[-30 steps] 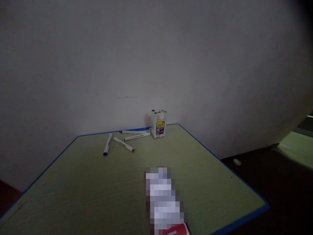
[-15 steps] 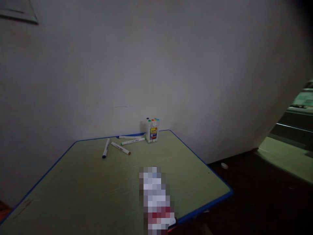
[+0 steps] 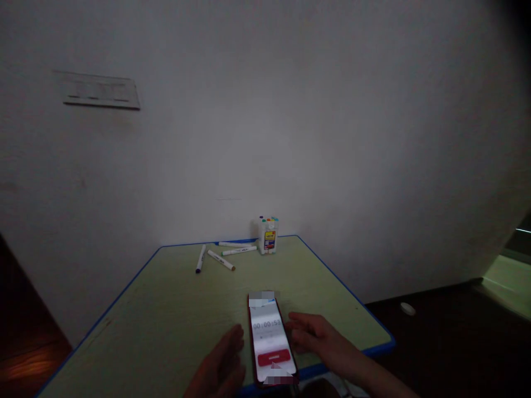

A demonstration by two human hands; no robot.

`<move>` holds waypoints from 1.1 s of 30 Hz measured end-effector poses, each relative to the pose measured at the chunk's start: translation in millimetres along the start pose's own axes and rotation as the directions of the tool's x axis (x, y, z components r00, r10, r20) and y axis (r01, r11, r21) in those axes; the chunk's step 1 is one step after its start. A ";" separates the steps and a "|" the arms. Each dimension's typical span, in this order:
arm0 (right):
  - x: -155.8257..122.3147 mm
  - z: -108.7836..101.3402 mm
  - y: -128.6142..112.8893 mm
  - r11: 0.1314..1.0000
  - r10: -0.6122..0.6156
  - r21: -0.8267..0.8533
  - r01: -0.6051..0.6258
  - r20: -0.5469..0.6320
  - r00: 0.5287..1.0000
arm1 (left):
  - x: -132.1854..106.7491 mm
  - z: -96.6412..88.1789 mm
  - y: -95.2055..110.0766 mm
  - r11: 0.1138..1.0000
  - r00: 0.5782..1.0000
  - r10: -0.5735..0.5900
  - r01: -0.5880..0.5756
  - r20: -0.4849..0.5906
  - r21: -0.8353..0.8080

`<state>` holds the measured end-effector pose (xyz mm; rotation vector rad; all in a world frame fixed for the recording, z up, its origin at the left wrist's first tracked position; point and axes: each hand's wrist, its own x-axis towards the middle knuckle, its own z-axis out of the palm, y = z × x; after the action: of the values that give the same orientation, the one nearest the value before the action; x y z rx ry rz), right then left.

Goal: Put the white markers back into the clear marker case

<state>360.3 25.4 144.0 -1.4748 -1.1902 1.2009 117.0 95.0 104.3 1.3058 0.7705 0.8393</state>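
Observation:
A phone (image 3: 271, 341) in a dark red case lies face up near the front edge of the table. Its lit screen reads 00:00:53 above a red button, with parts blurred out. Just left of it is my left hand (image 3: 224, 362), empty, its fingers loosely curved and apart from the phone. My right hand (image 3: 317, 338) is on the other side, fingers stretched toward the phone's right edge; whether they touch it I cannot tell. Farther back stands a clear case of markers (image 3: 268, 236) with coloured caps. Several loose white markers (image 3: 221, 260) lie left of it.
The pale green table (image 3: 166, 320) has a blue edge and stands against a grey wall (image 3: 265, 121). A switch plate (image 3: 102, 91) is on the wall at upper left. Dark floor shows on both sides, with a small white object (image 3: 407, 308) at right.
Both hands have come into view from below, one on each side of the phone. The camera view has shifted up and left, bringing the whole switch plate into sight. The markers lie as before.

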 end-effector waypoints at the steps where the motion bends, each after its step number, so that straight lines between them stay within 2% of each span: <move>1: 5.1 4.9 0.2 0.999 0.003 0.054 -0.005 0.037 0.999 | 4.7 5.0 -5.4 0.998 1.000 0.012 -0.011 0.019 -0.060; 3: 11.5 12.6 0.0 0.990 0.000 0.140 -0.007 0.054 0.999 | 11.3 10.6 -13.4 0.994 0.999 0.038 -0.034 0.037 -0.101; 5: 17.1 15.0 -3.5 0.986 -0.004 0.167 -0.008 0.072 0.997 | 16.7 7.7 -13.8 0.997 0.999 0.036 -0.034 0.023 -0.063; 6: 21.4 13.5 -7.5 0.994 -0.002 0.105 -0.007 0.092 0.996 | 20.2 2.7 -10.3 0.999 1.000 0.021 -0.021 0.002 -0.026; 7: 27.5 10.2 -13.2 0.998 -0.012 -0.053 0.018 0.104 0.994 | 24.9 -4.4 -4.4 1.000 1.000 0.006 -0.005 -0.022 0.022; 8: 35.9 5.4 -20.7 0.959 -0.035 -0.277 0.063 0.103 0.994 | 31.1 -13.2 3.8 0.996 0.999 -0.006 0.010 -0.044 0.086; 9: 46.8 -0.3 -29.7 0.854 -0.073 -0.508 0.110 0.091 0.993 | 39.4 -23.0 13.5 0.986 0.997 -0.011 0.023 -0.073 0.165; 10: 60.4 -6.1 -39.8 0.699 -0.126 -0.700 0.147 0.081 0.989 | 49.7 -33.0 24.2 0.966 0.995 0.002 0.024 -0.100 0.257; 11: 76.6 -10.9 -50.5 0.544 -0.186 -0.820 0.177 0.087 0.979 | 62.1 -42.4 34.9 0.932 0.992 0.021 0.026 -0.127 0.361; 12: 95.0 -13.8 -61.0 0.441 -0.236 -0.875 0.199 0.102 0.967 | 76.2 -50.7 44.6 0.886 0.984 0.058 0.028 -0.171 0.463; 15: 157.7 -5.6 -85.1 0.292 -0.313 -0.919 0.265 0.169 0.934 | 120.7 -64.6 61.2 0.721 0.960 0.191 0.004 -0.205 0.693; 17: 199.2 11.7 -90.8 0.197 -0.324 -0.933 0.302 0.229 0.918 | 144.3 -66.4 59.3 0.658 0.953 0.232 -0.006 -0.195 0.753; 19: 234.3 30.7 -87.9 0.118 -0.300 -0.945 0.306 0.260 0.918 | 157.9 -67.0 50.5 0.627 0.951 0.259 -0.032 -0.169 0.778; 21: 258.4 44.4 -79.1 0.063 -0.266 -0.954 0.292 0.266 0.926 | 162.3 -70.2 40.7 0.589 0.955 0.272 -0.064 -0.123 0.806; 23: 269.3 49.2 -69.3 0.035 -0.246 -0.957 0.287 0.270 0.931 | 161.5 -76.5 35.1 0.562 0.962 0.257 -0.071 -0.093 0.824; 26: 265.8 41.6 -63.2 0.026 -0.281 -0.954 0.300 0.281 0.918 | 160.3 -86.0 35.1 0.567 0.971 0.212 -0.033 -0.107 0.823; 30: 259.8 27.0 -74.9 0.008 -0.383 -0.948 0.318 0.291 0.877 | 165.2 -89.5 36.0 0.581 0.968 0.218 -0.025 -0.126 0.814; 33: 273.0 29.4 -80.4 -0.020 -0.335 -0.937 0.348 0.334 0.881 | 167.6 -86.4 32.7 0.578 0.963 0.242 -0.043 -0.121 0.815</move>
<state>340.9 309.1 175.2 -1.8193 -2.4930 -0.2675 123.1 285.2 124.7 2.1455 1.3394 0.7853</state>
